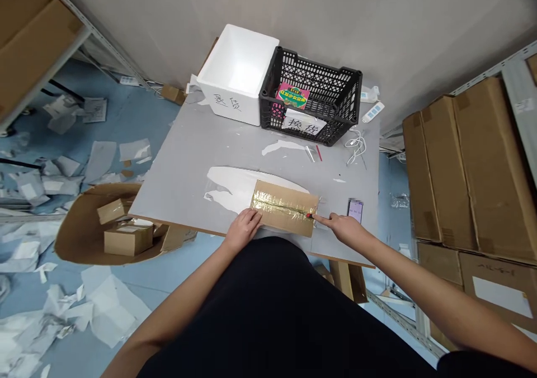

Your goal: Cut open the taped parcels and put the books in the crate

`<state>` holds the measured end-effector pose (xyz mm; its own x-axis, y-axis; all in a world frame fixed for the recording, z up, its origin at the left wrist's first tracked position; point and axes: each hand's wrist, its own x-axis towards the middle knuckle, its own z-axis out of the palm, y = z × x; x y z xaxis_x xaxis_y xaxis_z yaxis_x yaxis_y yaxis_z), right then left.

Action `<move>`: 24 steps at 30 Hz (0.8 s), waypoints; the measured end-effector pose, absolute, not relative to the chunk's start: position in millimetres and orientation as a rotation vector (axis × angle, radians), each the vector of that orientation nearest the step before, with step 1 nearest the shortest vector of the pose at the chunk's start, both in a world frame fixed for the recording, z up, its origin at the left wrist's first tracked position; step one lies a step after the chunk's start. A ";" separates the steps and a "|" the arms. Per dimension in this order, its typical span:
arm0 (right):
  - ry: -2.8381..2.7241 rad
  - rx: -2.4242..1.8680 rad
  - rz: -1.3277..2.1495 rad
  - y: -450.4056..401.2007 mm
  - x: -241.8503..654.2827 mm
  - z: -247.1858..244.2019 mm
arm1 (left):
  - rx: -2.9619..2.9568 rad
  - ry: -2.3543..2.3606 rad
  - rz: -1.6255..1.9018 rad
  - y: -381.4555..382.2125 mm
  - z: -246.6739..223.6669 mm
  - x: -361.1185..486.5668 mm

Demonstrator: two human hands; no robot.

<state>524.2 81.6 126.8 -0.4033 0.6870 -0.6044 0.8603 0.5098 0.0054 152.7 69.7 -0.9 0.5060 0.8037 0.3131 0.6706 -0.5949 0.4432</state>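
Observation:
A flat cardboard box (285, 221) with shiny yellowish tape along its middle seam lies near the table's front edge, on torn white wrapping (239, 181). My left hand (244, 228) grips the box's near left corner, fingers together. At the box's right end, my right hand (346, 230) is closed around a small red and black tool (309, 216) that looks like a box cutter. Its tip meets the taped seam; most of the tool is hidden by the fingers.
Behind the box stand a white foam bin (230, 81) and a black plastic crate (310, 93) holding a pink package (291, 95). A phone (355, 209) and a white cable (356, 146) lie at right. Below left, a large open carton (84, 221) holds small boxes.

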 end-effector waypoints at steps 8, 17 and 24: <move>2.169 1.327 -0.407 59.2 555.7 124.0 | 2.477 1.269 0.706 69.8 0.2 154.2; 2.111 1.523 -0.453 28.6 584.6 124.9 | 2.515 1.243 0.669 73.1 8.4 155.0; 1.861 2.462 -1.374 -5.9 586.5 90.9 | 2.591 1.171 0.570 92.3 23.1 158.4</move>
<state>586.5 -5.9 90.9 0.0754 0.8872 -0.4551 0.6964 -0.3735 -0.6128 158.4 92.3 23.1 0.6025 0.7582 0.2492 0.6639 -0.6494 0.3708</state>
